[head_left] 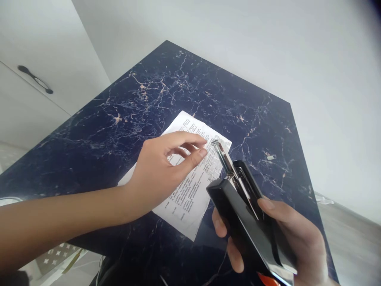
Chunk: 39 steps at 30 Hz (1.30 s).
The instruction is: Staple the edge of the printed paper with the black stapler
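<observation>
Stapler (244, 228) aloft in the right hand (306, 234), left hand (166, 167) near its metal end

Stapler: black, tilted, pointing up and leftward over the near right part of the worktop (178, 83), partly overlapping the view of the printed sheet (181, 208). Its parts stand spread, with a slim metal rail (224, 156) jutting from between the two black arms.

Right hand: enters from the lower right corner, wrapped round the stapler body in a firm grip. Thumb lies along the upper right side, its tip near the inner metalwork; two fingertips show on the opposite side, curled in from beneath. Remaining fingers hidden by the stapler.

Left hand: forearm runs in from the left edge, rising slightly toward the wrist. Back of the hand faces up. Index finger and thumb reach rightward, tips a little apart, just beside the free end of the rail; the other fingers curl loosely behind. Nothing visible between the tips. The hand is over the sheet; whether it rests on the paper, cannot tell.

Around: sheet lies flat and aslant on the dark, pale-veined worktop. A small pale strip (271, 157) lies right of the stapler, well apart from both hands.
</observation>
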{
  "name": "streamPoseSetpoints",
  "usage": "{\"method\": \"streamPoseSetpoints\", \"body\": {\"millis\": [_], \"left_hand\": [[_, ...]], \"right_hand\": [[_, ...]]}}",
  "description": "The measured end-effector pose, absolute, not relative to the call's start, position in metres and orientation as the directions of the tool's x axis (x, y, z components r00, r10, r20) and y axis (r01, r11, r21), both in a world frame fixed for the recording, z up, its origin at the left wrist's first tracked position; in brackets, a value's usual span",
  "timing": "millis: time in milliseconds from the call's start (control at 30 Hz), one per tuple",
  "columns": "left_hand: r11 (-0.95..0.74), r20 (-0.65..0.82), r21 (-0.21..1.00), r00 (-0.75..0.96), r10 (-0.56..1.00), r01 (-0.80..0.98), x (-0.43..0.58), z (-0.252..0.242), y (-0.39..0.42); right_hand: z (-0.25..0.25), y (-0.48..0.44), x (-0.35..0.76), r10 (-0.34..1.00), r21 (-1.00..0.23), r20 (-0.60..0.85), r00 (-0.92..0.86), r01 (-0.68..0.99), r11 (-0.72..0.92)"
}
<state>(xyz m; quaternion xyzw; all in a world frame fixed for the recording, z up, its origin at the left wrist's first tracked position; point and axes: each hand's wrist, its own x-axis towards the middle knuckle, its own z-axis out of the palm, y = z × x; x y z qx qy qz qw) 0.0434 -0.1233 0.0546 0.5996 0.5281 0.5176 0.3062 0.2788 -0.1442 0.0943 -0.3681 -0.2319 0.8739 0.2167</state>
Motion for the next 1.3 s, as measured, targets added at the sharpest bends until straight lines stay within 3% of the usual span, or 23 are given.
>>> {"method": "streamPoseSetpoints", "body": {"millis": [167,300,533,767,933,1067,1200,1300], "left_hand": [[-0.248,0.292,0.907,-0.084,0.953,0.340,0.042,0.056,-0.121],[-0.237,0.279,0.905,-0.073,0.957,0.353,0.042,0.058,-0.121],[-0.228,0.280,0.817,-0.018,0.960,0.530,0.038,0.061,-0.118],[-0.281,0.316,0.794,0.028,0.948,0.539,0.037,0.059,-0.114],[-0.266,0.293,0.894,-0.022,0.956,0.362,0.042,0.055,-0.118],[-0.274,0.296,0.917,-0.036,0.955,0.289,0.045,0.052,-0.126],[-0.315,0.339,0.891,-0.018,0.941,0.327,0.048,0.050,-0.132],[-0.336,0.372,0.856,-0.017,0.928,0.394,0.047,0.050,-0.135]], "right_hand": [[0.096,-0.140,0.279,0.412,-0.437,-0.590,-0.694,-0.155,-0.886],[0.100,-0.138,0.277,0.378,-0.402,-0.638,-0.671,-0.129,-0.906],[0.098,-0.147,0.274,0.472,-0.516,-0.708,-0.524,-0.072,-0.854],[0.111,-0.155,0.274,0.535,-0.588,-0.799,-0.275,0.171,-0.790],[0.095,-0.166,0.290,0.731,-0.784,-0.617,-0.293,0.308,-0.538],[0.078,-0.170,0.300,0.849,-0.903,-0.353,-0.393,0.382,-0.198],[0.069,-0.165,0.290,0.856,-0.883,-0.073,-0.513,0.431,0.183],[0.068,-0.160,0.276,0.858,-0.807,0.052,-0.511,0.485,0.337]]}}
